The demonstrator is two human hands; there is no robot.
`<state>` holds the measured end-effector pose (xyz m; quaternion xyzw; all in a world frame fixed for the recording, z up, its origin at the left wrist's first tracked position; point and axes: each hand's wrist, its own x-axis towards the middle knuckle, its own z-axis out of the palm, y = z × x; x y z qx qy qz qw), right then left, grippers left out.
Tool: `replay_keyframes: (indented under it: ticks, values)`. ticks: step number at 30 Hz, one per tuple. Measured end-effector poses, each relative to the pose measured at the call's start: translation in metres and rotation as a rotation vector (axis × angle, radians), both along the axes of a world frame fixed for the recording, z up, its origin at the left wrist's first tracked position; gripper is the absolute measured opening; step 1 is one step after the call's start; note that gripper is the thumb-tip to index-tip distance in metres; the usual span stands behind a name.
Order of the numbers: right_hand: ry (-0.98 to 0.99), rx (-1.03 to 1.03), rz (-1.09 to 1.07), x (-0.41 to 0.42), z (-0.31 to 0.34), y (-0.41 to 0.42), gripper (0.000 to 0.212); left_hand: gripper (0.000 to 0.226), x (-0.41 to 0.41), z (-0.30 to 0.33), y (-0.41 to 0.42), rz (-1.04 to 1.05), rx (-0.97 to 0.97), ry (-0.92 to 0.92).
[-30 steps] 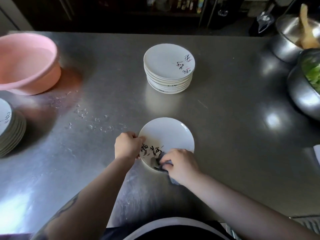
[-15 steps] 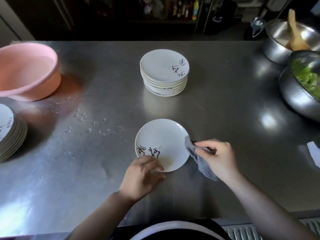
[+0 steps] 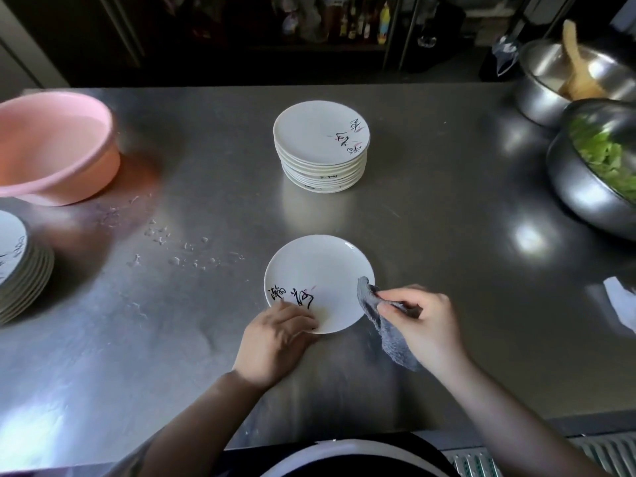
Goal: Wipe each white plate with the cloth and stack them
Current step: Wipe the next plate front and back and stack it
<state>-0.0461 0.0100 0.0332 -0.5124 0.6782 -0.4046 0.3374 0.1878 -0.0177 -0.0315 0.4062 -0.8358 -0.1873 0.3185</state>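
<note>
- One white plate is lying flat on the steel counter, near the front edge, black script along its near-left side.
- Left hand is pressing the plate's near rim, fingers laid over the edge, pinning rather than gripping.
- Right hand is pinching a grey cloth, whose top corner is touching the plate's right rim while the rest is hanging to the counter.
- Two stacks are standing by: a tall stack of plates beyond, well apart; a second stack at the left edge.
- Risk, judged: water droplets are lying just left of the plate, so it may be skidding if the left hand eases, or wetting its underside before stacking.
- Risk, judged: a plate set off-centre could be tipping the tall stack.
- Surface: brushed steel, glaring in patches.
- Room: pink basin far left; metal bowl of greens and another bowl holding a wooden spatula far right; dark shelving with bottles behind.
</note>
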Motion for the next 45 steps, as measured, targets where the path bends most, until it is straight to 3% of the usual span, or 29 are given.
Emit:
replay_keyframes:
  ticks: [2, 5, 11, 15, 19, 24, 28, 32, 35, 37, 41, 45]
  values:
    - [-0.022, -0.027, -0.012, 0.0, 0.006, -0.002, 0.034, 0.024, 0.0, 0.01, -0.004, 0.011, -0.026, 0.032]
    - [-0.058, -0.104, -0.04, 0.001, 0.021, -0.008, 0.031, 0.022, -0.005, 0.032, -0.017, 0.125, -0.045, 0.115]
    - [-0.111, -0.206, -0.033, 0.007, 0.057, -0.024, 0.03, 0.014, -0.012, 0.081, -0.041, 0.334, 0.193, 0.25]
    - [-0.118, -0.273, -0.001, 0.008, 0.092, -0.033, 0.029, 0.023, -0.01, 0.123, -0.048, 0.346, 0.218, 0.337]
    - [-0.09, -0.432, 0.008, 0.013, 0.139, -0.052, 0.028, 0.009, -0.01, 0.178, -0.061, 0.338, 0.202, 0.613]
    - [-0.092, -0.638, 0.046, 0.035, 0.199, -0.087, 0.032, 0.01, -0.017, 0.245, -0.083, 0.29, 0.252, 0.988]
    - [0.021, -0.842, 0.03, 0.047, 0.244, -0.106, 0.028, 0.01, -0.021, 0.284, -0.091, 0.269, 0.214, 1.171]
    - [0.183, -1.048, -0.019, 0.063, 0.29, -0.115, 0.021, 0.016, -0.023, 0.319, -0.089, 0.19, 0.18, 1.217]
    - [0.315, -1.199, 0.062, 0.084, 0.307, -0.112, 0.018, 0.017, -0.021, 0.339, -0.084, 0.158, 0.115, 1.233]
    - [0.352, -1.23, 0.13, 0.084, 0.315, -0.114, 0.018, 0.015, -0.019, 0.349, -0.081, 0.149, 0.094, 1.248]
    - [0.283, -1.21, 0.049, 0.079, 0.335, -0.119, 0.019, 0.013, -0.016, 0.364, -0.078, 0.155, 0.105, 1.293]
    - [0.46, -1.353, 0.167, 0.088, 0.347, -0.119, 0.016, 0.011, -0.012, 0.381, -0.076, 0.124, 0.209, 1.359]
